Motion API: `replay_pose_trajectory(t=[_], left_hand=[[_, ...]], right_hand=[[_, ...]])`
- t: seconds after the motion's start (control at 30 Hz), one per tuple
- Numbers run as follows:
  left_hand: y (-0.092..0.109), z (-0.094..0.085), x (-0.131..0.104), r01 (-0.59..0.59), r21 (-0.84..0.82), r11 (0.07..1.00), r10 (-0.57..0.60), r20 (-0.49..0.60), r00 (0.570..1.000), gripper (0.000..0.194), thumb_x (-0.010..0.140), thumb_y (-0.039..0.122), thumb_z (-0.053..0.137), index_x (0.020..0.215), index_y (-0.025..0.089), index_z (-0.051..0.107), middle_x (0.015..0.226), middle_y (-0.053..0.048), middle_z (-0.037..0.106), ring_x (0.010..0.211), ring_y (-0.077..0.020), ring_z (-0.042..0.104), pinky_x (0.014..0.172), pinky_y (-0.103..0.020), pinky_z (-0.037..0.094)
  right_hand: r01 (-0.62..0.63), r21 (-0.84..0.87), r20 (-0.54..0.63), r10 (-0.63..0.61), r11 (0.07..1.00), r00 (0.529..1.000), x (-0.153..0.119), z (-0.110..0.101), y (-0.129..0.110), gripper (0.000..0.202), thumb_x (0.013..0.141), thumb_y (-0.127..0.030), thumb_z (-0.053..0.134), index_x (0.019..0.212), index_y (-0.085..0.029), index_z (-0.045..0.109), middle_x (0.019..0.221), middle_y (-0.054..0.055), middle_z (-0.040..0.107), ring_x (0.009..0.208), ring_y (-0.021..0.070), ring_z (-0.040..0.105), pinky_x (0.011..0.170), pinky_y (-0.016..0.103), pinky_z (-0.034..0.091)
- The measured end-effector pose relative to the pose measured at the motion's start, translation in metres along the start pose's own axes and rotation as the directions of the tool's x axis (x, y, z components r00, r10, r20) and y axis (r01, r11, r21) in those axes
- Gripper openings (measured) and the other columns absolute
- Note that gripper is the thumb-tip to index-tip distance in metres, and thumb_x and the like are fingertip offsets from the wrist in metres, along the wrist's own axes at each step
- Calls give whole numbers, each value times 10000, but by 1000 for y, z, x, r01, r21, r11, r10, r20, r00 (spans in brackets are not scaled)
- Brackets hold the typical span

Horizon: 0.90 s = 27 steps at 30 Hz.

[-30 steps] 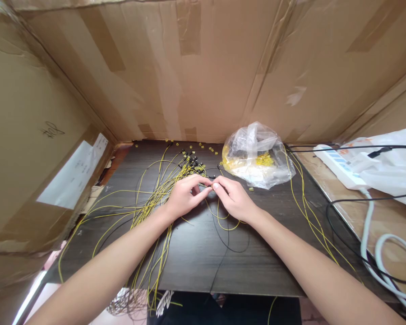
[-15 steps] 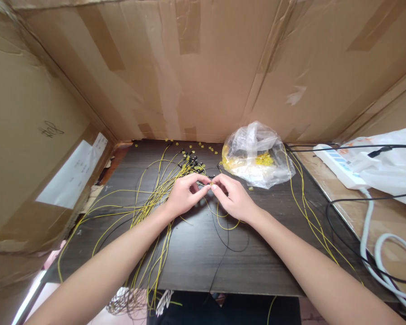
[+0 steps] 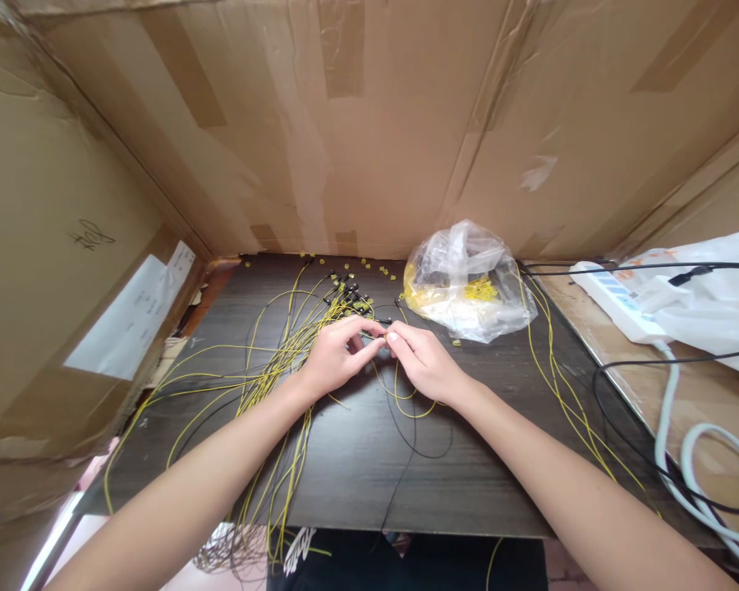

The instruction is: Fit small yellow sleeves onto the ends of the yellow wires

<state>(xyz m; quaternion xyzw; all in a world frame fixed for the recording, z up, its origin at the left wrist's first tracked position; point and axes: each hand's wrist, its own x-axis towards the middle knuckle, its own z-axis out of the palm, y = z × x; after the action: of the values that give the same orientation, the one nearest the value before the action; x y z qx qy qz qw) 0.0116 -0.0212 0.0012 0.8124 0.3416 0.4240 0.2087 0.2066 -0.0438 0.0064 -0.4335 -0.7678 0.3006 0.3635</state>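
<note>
My left hand [image 3: 340, 353] and my right hand [image 3: 428, 361] meet over the dark tabletop, thumbs and forefingers pinched fingertip to fingertip. Between them sits a tiny yellow piece [image 3: 385, 335], mostly covered by the fingers of my right hand. The left fingertips close on what looks like a wire's dark end; detail there is too small to make out. Below the hands, a thin yellow wire [image 3: 419, 415] and a black wire [image 3: 428, 456] loop over the table. Beside my left hand lies a bundle of yellow wires [image 3: 277, 361] with black ends [image 3: 352, 295].
Small yellow pieces [image 3: 385, 271] are scattered along the table's back. A clear plastic bag [image 3: 498, 316] holds more yellow pieces. More yellow wires [image 3: 560, 377] run down the right side, near a white power strip [image 3: 621, 304]. Cardboard walls [image 3: 394, 180] enclose the table [image 3: 357, 484].
My right thumb and fingers have shifted slightly, covering more of the tiny yellow piece. My left hand stays nearly still, and the things around are unchanged.
</note>
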Motion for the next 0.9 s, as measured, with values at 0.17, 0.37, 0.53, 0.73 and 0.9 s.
replay_pose_trajectory(t=[0.17, 0.37, 0.53, 0.73, 0.9], left_hand=[[0, 1, 1, 23, -37, 999, -23, 3, 1000, 110, 921, 263, 702, 992, 182, 724, 898, -21, 759, 545, -76, 592, 606, -220, 525], [-2, 2, 0, 33, -42, 999, -33, 0, 999, 103, 915, 262, 719, 984, 187, 733, 890, -10, 760, 535, -68, 579, 603, -214, 504], [0, 0, 2, 39, -38, 999, -39, 4, 999, 83, 902, 241, 729, 962, 184, 738, 868, -4, 759, 522, -67, 565, 583, -210, 491], [1, 0, 1, 8, -24, 1000, -8, 11, 1000, 79, 898, 206, 728, 972, 182, 740, 865, -5, 751, 542, -69, 564, 619, -216, 496], [3, -1, 1, 2, -27, 1000, -2, 24, 1000, 77, 908, 210, 718, 976, 184, 743, 883, -11, 756, 558, -72, 572, 625, -215, 502]], right_hand=[[1, -6, -11, -1, 1000, 1000, 1, 0, 1, 351, 1067, -359, 342, 778, -216, 480, 738, 7, 540, 689, 163, 511, 674, 300, 373], [22, -18, -30, -23, 1000, 999, 1, 0, 1, 249, 1042, -319, 397, 874, -209, 546, 815, 30, 611, 748, 179, 560, 722, 311, 405], [9, -8, -36, -9, 1000, 999, 1, -3, -1, 195, 1015, -306, 445, 919, -205, 582, 836, 32, 632, 748, 177, 562, 715, 308, 408], [-79, 71, -12, 80, 994, 997, 2, -5, -1, 322, 1034, -345, 405, 812, -196, 585, 744, 16, 602, 715, 169, 557, 693, 302, 398], [-29, 34, -15, 30, 999, 999, 2, -2, 1, 385, 1051, -349, 369, 736, -198, 530, 697, 10, 567, 678, 162, 540, 674, 300, 381]])
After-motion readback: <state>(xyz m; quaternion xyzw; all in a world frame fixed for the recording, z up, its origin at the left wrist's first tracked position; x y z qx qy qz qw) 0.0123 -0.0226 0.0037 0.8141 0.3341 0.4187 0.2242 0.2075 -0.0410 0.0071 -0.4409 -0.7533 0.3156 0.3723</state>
